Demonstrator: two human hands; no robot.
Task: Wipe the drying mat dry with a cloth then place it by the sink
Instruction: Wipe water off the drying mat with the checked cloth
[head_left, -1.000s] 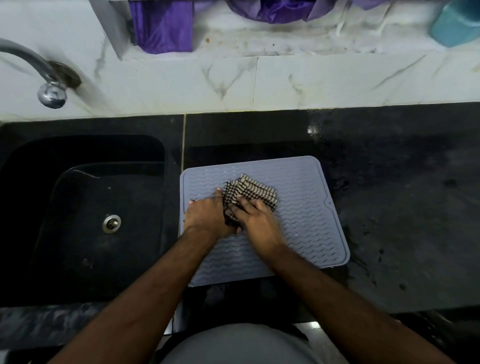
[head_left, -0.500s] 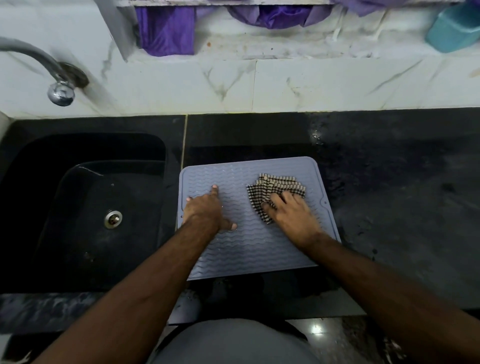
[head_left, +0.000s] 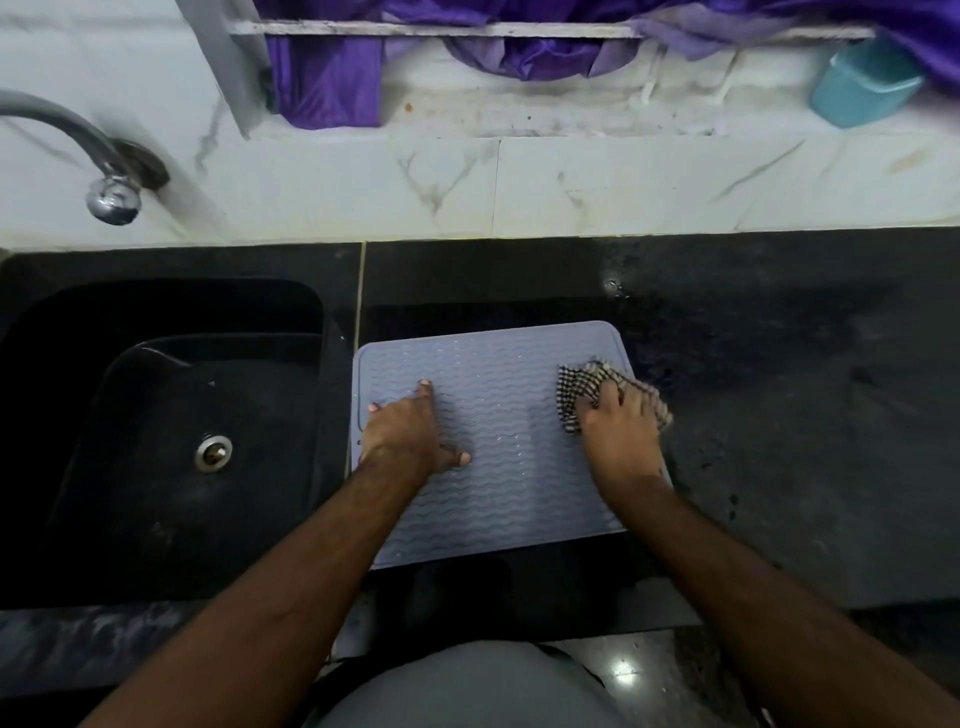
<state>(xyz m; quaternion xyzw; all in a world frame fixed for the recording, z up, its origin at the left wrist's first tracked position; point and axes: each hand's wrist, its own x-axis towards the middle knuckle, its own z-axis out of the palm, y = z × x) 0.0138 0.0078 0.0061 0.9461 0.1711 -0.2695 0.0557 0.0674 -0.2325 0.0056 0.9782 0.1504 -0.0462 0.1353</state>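
A pale grey-blue ridged drying mat (head_left: 498, 415) lies flat on the black counter, right beside the sink (head_left: 156, 415). My left hand (head_left: 410, 431) presses on the mat's left part with spread, straight fingers. A black-and-white checked cloth (head_left: 582, 389) is bunched at the mat's right edge, partly hanging over onto the counter. My right hand (head_left: 618, 431) grips the cloth with curled fingers and hides most of it. Small water drops glint on the mat's ridges.
The black sink has a metal drain (head_left: 213, 452) and a tap (head_left: 111, 197) above its far left. The dark counter (head_left: 779, 415) stretches to the right. A white marble ledge behind holds purple fabric (head_left: 332, 78) and a teal container (head_left: 862, 83).
My right hand has swept the cloth from the mat's middle to its right edge. My left hand has stayed pressed on the mat's left side.
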